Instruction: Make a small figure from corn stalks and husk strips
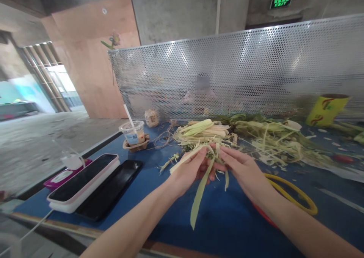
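Observation:
My left hand (192,166) and my right hand (232,160) meet over the middle of the blue table. Both have their fingers closed around pale green corn husk strips (201,197). One long strip hangs down between the hands, and a paler one runs back over my left hand. The fingertips partly hide where the strips cross. Just behind lies a pile of flat husks (203,128), with small dried greenery (172,160) at its left. A heap of loose, shredded husk (273,138) spreads beyond my right hand.
Phones (85,180) and a black tray-like slab (112,189) lie at left. A drink cup with straw (133,132) sits in a cardboard holder, beside twine (165,134). Yellow-handled scissors (295,193) lie under my right forearm. A yellow tube (327,110) stands near the perforated screen (227,72).

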Tool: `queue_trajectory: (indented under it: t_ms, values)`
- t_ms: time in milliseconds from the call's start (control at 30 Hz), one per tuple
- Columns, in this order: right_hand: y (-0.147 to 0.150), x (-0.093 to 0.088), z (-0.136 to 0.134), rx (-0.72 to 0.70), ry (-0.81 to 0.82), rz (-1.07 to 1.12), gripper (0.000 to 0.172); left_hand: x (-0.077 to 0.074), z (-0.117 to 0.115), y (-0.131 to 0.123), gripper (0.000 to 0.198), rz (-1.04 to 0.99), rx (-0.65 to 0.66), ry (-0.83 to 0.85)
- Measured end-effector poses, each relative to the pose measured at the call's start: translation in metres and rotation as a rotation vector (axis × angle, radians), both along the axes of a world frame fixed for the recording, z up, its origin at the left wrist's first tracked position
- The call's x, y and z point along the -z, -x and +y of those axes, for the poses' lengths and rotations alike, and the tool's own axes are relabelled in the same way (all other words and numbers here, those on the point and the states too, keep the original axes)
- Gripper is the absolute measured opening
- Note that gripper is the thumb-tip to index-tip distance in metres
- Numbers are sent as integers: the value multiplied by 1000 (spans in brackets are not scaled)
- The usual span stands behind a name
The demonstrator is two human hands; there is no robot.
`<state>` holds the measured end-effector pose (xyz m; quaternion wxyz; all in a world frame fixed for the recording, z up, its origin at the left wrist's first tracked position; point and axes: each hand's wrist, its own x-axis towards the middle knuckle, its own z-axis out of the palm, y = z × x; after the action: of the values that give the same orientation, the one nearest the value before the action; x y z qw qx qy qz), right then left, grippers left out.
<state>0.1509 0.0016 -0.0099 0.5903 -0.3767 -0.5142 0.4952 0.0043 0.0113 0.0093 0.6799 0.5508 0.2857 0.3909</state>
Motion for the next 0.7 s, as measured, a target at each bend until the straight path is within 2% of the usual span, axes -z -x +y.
queue_trajectory:
  t_ms: [167,267,367,533,700]
  values:
    - [-4,0,2,74,-77,-48,24,-1,-2,-1,34,55,-60,-49]
    - [-5,1,2,138,-108,-122,19,-5,-5,-1,31,129,-65,-174]
    - [-3,2,1,128,-120,-165,18,-9,-7,0,27,190,-98,-270]
    - [-2,0,2,81,-83,-132,27,-10,-6,2,39,208,-131,-235]
    - [-4,-3,-1,158,-217,-439,32,-6,-3,2,34,145,-157,-159]
